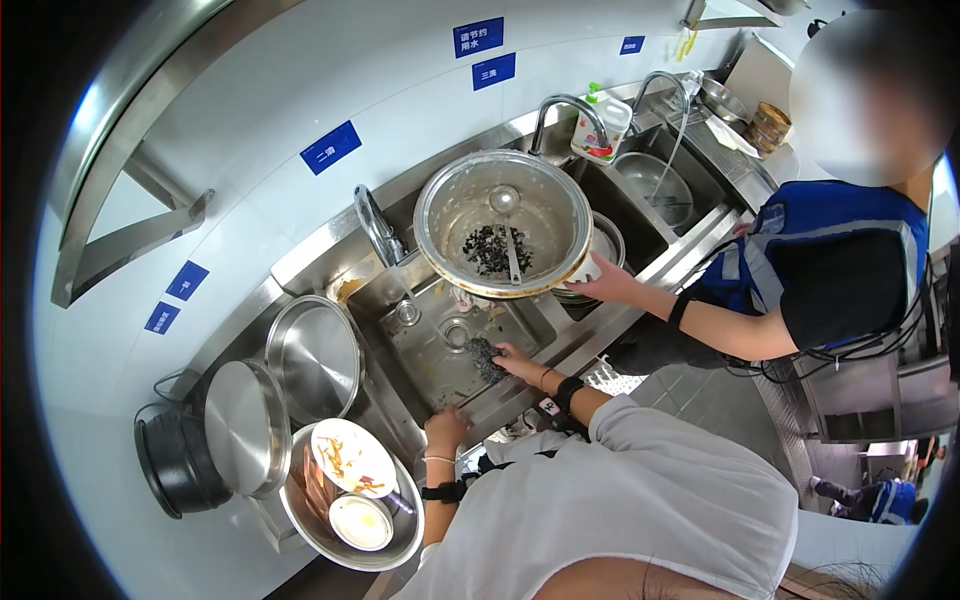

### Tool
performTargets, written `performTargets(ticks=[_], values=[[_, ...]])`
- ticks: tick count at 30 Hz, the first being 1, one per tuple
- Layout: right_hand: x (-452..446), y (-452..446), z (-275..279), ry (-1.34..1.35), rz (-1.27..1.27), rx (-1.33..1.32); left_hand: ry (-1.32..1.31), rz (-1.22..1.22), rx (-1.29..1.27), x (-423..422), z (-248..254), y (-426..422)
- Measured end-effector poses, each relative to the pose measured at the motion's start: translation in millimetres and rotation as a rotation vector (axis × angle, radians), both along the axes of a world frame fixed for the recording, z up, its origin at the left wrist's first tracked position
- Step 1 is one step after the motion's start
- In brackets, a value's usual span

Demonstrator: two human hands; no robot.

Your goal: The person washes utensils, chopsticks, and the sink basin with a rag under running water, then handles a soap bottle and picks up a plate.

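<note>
My right hand is closed on a dark grey scouring pad, above the right part of the wet, dirty sink basin. At the basin's front edge is my left hand, its fingers too unclear to read. A large metal pot with a ladle and dark scraps inside is held over the back of the sink by a co-worker's hand at its right rim.
Left of the sink stand a round steel pan, a steel lid, a black pot and a bowl of dishes. A faucet rises behind. The co-worker stands at the right.
</note>
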State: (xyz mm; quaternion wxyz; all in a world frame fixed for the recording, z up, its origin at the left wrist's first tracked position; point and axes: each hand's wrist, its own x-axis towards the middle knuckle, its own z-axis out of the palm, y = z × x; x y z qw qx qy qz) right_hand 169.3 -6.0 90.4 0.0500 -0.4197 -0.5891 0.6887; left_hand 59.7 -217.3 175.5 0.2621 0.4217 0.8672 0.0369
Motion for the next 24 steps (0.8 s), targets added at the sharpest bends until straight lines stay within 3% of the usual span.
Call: performTargets(ticks=[12,19,24], values=[[-7,7,-3,-0.106,0.049,-0.014,-0.155,0.047,0.014,-3,13,-6],[-12,20,6,-0.158,0.107,-0.218,-0.139,0.074,0.149,-2,-12,-19],[-13,19,6,-0.104,0.083,-0.279,-0.265,0.151,0.055,-7,-5,-19]])
